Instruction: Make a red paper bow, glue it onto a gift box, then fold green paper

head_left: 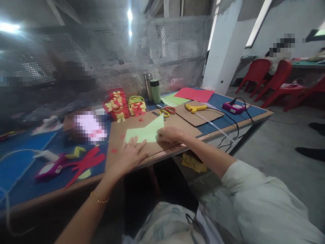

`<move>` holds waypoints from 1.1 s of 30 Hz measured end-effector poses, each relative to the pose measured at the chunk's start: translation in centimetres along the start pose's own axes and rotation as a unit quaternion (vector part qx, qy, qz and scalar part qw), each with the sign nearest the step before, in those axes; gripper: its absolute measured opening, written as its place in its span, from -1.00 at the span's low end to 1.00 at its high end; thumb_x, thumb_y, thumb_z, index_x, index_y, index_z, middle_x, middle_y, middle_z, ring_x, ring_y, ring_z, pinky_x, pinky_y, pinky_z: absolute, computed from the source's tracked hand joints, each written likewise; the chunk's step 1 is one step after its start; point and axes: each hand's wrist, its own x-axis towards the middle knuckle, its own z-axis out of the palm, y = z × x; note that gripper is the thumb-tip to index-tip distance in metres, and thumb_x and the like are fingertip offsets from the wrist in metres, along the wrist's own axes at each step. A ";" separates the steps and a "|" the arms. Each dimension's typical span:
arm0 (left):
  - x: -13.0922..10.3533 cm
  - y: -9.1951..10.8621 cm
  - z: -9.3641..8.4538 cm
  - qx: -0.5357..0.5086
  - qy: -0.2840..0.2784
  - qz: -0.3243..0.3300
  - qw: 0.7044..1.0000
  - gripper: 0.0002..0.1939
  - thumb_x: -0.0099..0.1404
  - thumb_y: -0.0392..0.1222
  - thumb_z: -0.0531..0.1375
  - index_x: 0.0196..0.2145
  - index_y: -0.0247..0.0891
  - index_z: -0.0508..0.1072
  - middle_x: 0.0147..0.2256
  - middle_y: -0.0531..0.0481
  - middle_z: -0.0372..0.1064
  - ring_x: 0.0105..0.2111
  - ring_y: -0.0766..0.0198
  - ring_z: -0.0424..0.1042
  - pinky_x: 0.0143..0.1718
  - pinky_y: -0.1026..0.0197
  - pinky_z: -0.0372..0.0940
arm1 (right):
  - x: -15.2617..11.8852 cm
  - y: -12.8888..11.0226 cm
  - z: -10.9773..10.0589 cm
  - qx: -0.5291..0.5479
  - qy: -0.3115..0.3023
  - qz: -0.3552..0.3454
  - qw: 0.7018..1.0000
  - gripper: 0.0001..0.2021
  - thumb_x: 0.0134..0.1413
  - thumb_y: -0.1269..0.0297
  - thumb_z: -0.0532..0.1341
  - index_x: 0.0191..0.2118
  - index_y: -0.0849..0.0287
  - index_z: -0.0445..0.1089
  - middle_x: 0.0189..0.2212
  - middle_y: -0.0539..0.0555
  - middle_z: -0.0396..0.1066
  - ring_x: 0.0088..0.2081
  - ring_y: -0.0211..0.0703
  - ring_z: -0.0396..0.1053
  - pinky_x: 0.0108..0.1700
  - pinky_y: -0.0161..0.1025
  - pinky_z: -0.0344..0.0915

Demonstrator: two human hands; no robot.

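A light green sheet of paper [142,134] lies on a brown board [114,137], with its upper right corner bent up to a point. My left hand [133,153] rests flat on the paper's lower left edge, fingers spread. At the right edge, the curled fingers of my right hand [169,134] grip the same sheet; their tips are partly hidden. Small red scraps [114,150] lie left of the paper. Just beyond it are scissors with orange and yellow handles [169,110].
A yellow glue gun [195,108] sits on cardboard at right, its cord trailing off the table. Behind stand red paper crafts [117,103], a green bottle [155,91] and red sheets [194,94]. Red cut paper [87,162] and a purple device [50,168] lie left.
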 end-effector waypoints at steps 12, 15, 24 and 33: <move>-0.1 0.3 0.0 -0.013 0.013 0.002 1.000 -0.34 0.52 0.19 -0.13 0.42 -0.16 0.18 0.41 -0.35 0.06 0.45 -0.20 -0.05 0.36 -0.25 -0.08 | -2.1 2.0 -0.3 -0.011 0.006 0.008 1.000 -0.78 0.29 0.21 0.17 -0.20 0.19 0.53 -0.36 0.11 0.57 -0.41 -0.17 0.41 -0.41 -0.26 0.01; -0.1 0.4 -0.1 -0.017 0.014 0.004 1.000 -0.36 0.52 0.18 -0.10 0.42 -0.14 0.18 0.41 -0.33 0.08 0.44 -0.19 -0.02 0.36 -0.27 -0.08 | -3.0 1.5 -0.3 -0.018 0.060 -0.003 0.998 -0.78 0.34 0.29 0.12 -0.18 0.23 0.51 -0.29 0.16 0.55 -0.30 -0.14 0.40 -0.33 -0.26 0.05; -0.2 0.4 0.3 -0.019 0.016 -0.009 1.000 -0.35 0.52 0.20 -0.10 0.41 -0.13 0.19 0.42 -0.34 0.05 0.43 -0.20 0.00 0.36 -0.24 -0.06 | -3.8 -1.4 5.2 -0.025 0.194 -0.184 0.963 -0.61 0.41 0.04 0.11 -0.02 0.29 0.47 -0.09 0.28 0.43 -0.06 0.05 0.34 0.02 -0.09 0.22; -0.7 2.2 -0.6 0.005 0.015 -0.063 0.998 -0.29 0.48 0.27 -0.10 0.40 -0.16 0.22 0.39 -0.41 0.10 0.39 -0.27 0.08 0.28 -0.22 0.05 | -4.1 0.5 6.3 0.051 0.225 -0.207 0.951 -0.56 0.44 0.06 0.07 0.25 0.22 0.31 0.17 0.32 0.38 0.18 0.08 0.32 0.27 0.07 0.14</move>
